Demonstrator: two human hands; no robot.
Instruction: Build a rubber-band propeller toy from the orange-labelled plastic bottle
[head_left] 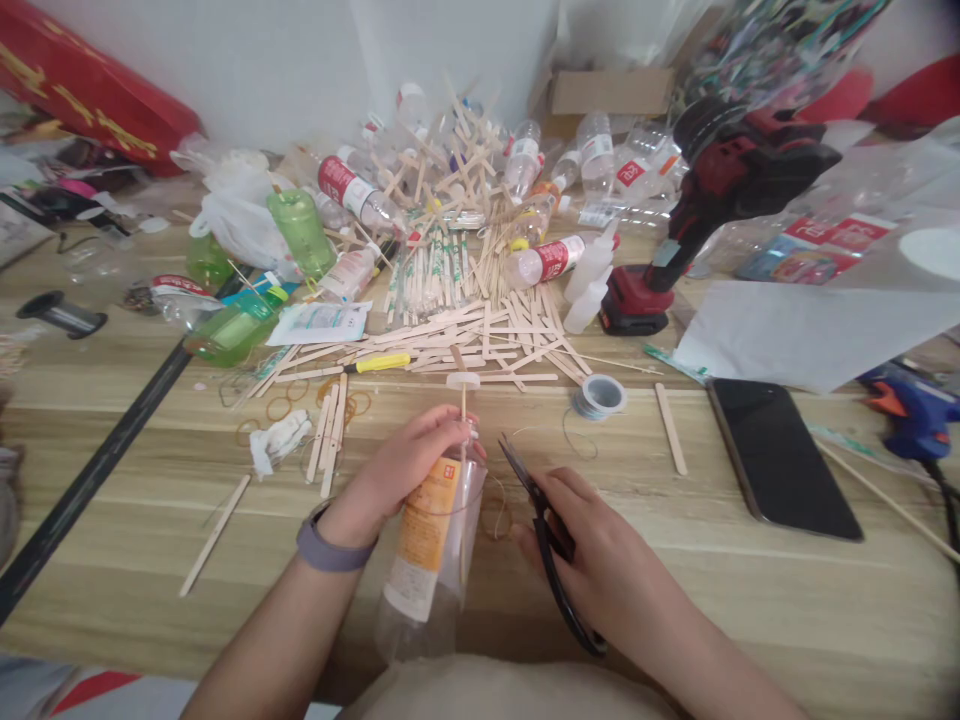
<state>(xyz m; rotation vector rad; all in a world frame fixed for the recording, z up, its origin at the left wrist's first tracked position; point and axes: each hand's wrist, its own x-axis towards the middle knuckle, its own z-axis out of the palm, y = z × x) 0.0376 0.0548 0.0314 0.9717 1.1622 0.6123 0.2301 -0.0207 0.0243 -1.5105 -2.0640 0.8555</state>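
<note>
Fingers of left hand (pixel 424 448) clasp bottle (pixel 426 540) near its neck, likely steadying it; right hand (pixel 611 565) holds scissors (pixel 529 484) ready beside.

pale plain wall (pixel 300 60), wood-grain tabletop (pixel 675 600) before it

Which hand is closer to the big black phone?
Your right hand. It holds the black scissors a little to the left of the phone. Your left hand is farther off, holding the clear bottle by its neck.
</note>
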